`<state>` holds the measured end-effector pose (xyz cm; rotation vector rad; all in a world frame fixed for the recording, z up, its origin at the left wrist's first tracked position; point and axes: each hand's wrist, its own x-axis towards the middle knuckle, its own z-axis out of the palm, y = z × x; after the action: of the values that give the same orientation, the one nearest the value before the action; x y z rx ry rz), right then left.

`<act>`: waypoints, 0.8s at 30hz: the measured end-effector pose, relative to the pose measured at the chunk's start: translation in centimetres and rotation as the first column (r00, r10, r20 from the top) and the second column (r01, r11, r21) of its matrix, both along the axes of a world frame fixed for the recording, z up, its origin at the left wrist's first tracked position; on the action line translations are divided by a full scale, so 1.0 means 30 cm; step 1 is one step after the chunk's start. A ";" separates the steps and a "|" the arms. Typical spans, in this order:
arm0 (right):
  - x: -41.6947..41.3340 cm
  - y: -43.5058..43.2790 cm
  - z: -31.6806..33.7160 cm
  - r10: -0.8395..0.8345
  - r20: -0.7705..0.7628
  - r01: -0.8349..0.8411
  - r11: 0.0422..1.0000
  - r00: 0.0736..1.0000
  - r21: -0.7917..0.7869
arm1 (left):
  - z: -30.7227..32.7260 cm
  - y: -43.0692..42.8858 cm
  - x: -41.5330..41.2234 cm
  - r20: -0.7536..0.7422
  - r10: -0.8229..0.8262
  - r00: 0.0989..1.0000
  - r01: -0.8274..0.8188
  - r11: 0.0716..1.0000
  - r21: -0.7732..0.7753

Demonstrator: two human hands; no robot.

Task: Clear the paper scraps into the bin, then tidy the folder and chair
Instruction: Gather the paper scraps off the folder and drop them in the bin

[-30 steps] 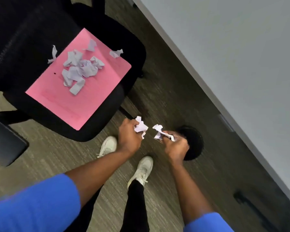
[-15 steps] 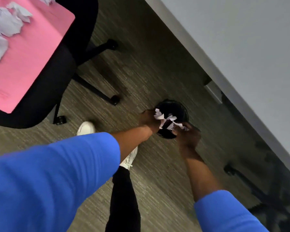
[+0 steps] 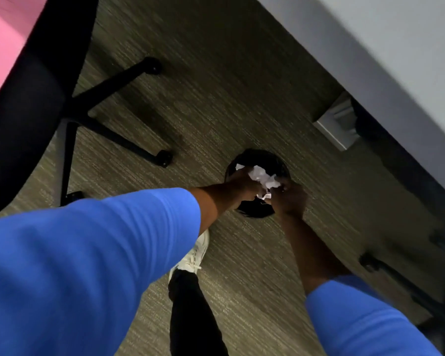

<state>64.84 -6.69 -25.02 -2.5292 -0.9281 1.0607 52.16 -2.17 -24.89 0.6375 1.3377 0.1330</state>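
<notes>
Both hands meet directly over the mouth of the small round black bin (image 3: 258, 160), which stands on the carpet (image 3: 216, 104) near the desk (image 3: 396, 47) at the right. The left hand (image 3: 242, 187) and the right hand (image 3: 290, 199) are each closed around crumpled white paper scraps (image 3: 263, 177), which bulge up between them just above the bin's opening. The scraps look weightless, soft and springy, so I judge a loose cupped clutch from the sides is the way to hold them; squeezed too lightly or let go too high, the small bits could flutter past the rim onto the carpet, so opening the fingers low over the mouth seems wise. At the far left, a corner of the pink folder (image 3: 3, 47) lies on the seat of the black chair (image 3: 36, 98); any scraps on it are out of view here. Compared with a second ago, when the hands were apart and short of the bin, each with its own wad, they have since come together above it, and the view has swung right so the chair has slid mostly out of frame. Half a second ago the hands were just reaching the rim; now they sit squarely over it.
</notes>
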 end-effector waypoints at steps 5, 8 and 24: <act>-0.005 -0.013 0.022 0.016 0.005 -0.016 0.999 1.000 0.051 | -0.002 -0.003 -0.010 0.099 -0.002 0.995 0.011 0.996 -0.084; -0.037 -0.038 0.076 0.056 0.044 -0.059 0.995 0.997 0.085 | 0.039 -0.022 -0.054 0.065 -0.084 0.994 0.087 0.995 -0.049; -0.602 0.111 0.483 0.188 -0.085 -0.182 0.980 0.978 0.076 | 0.433 -0.115 -0.683 -0.601 -0.171 0.781 0.359 0.910 0.207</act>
<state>46.78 -3.36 -10.52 -2.3542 -1.1707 1.1664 31.67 -5.62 -11.90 1.2039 1.8059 -0.0975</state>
